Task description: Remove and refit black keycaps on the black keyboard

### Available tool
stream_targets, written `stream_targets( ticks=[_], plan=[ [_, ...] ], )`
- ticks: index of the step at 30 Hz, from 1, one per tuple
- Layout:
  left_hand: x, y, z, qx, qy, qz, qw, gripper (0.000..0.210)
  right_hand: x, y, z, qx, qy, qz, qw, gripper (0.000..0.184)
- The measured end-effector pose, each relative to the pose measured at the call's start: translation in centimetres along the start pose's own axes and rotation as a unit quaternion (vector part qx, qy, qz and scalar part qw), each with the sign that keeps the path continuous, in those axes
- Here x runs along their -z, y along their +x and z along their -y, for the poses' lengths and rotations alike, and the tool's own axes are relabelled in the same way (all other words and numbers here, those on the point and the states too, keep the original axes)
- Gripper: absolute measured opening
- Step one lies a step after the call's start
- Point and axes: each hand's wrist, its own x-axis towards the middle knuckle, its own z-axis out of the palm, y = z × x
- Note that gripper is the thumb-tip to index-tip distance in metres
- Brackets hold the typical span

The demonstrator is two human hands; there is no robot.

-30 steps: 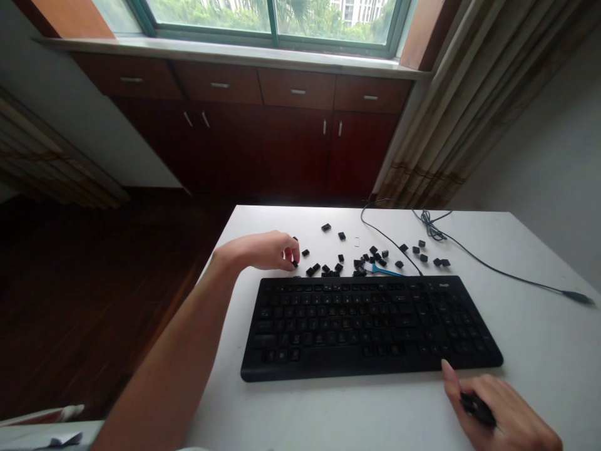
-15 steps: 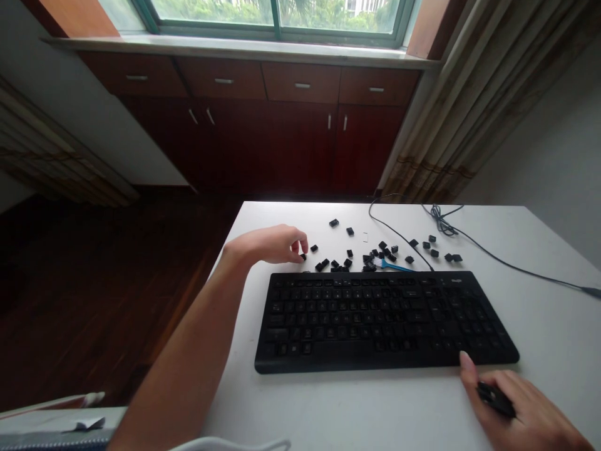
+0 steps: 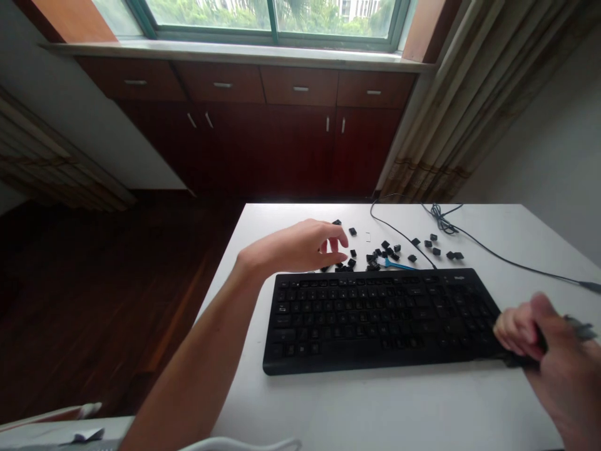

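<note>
A black keyboard [image 3: 385, 369] lies on the white table. Past its far edge, loose black keycaps [image 3: 398, 248] are scattered, some heaped around a small blue brush [image 3: 399, 265]. Over the left part of these keycaps hovers my left hand [image 3: 314, 245], its thumb and fingers apart with nothing visible between them. My right hand [image 3: 549, 338] is at the keyboard's right edge, somewhat blurred, with its fingers wrapped round a dark tool. A greyish end of this tool [image 3: 580, 329] sticks out beside the thumb; its kind cannot be made out.
The keyboard's cable [image 3: 404, 230] runs back and ends in a coiled bundle [image 3: 441, 220], then trails off right. The white table [image 3: 375, 413] ends at its far edge before wooden cabinets [image 3: 263, 138]. A white cord [image 3: 244, 444] shows at the bottom.
My left hand has moved right over the keycaps, and its fingers are spread wider. My right hand has lifted and shifted right, turning the dark tool. The keyboard has shifted slightly.
</note>
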Motion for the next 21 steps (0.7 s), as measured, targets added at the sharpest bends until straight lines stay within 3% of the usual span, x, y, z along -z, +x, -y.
stream_targets(
  ticks=[2, 3, 5, 8, 11, 15, 18, 21],
  plan=[
    [-0.6, 0.5, -1.2, -0.030, -0.063, 0.027, 0.997, 0.039, -2.1, 1.8, 2.9, -0.037, 0.249, 0.007, 0.968, 0.051],
    [-1.0, 0.8, -1.8, -0.037, -0.093, 0.043, 0.994, 0.047, -3.3, 2.4, 4.4, -0.047, 0.325, -0.004, 0.945, 0.048],
    [-1.8, 1.3, -2.6, -0.042, -0.151, 0.064, 0.986, 0.066, -5.9, 3.3, 7.0, -0.052, 0.427, -0.011, 0.903, 0.044],
    [-3.0, 2.0, -3.2, -0.063, -0.222, 0.065, 0.971, 0.082, -9.0, 4.0, 9.6, -0.014, 0.481, -0.025, 0.876, 0.040],
    [-3.5, 2.3, -3.4, -0.099, -0.267, 0.049, 0.957, 0.067, -10.7, 4.5, 10.2, 0.042, 0.470, -0.004, 0.882, 0.041],
    [-3.5, 2.5, -3.7, -0.128, -0.323, -0.019, 0.937, 0.044, -10.9, 5.1, 9.4, 0.107, 0.336, 0.019, 0.936, 0.045],
    [-3.9, 2.8, -3.9, -0.138, -0.378, -0.096, 0.910, 0.034, -10.7, 4.9, 8.9, 0.110, 0.212, 0.056, 0.970, 0.038],
    [-4.6, 3.4, -3.8, -0.135, -0.410, -0.137, 0.892, 0.033, -10.6, 4.8, 8.5, 0.096, 0.122, 0.111, 0.982, 0.040]
  ],
)
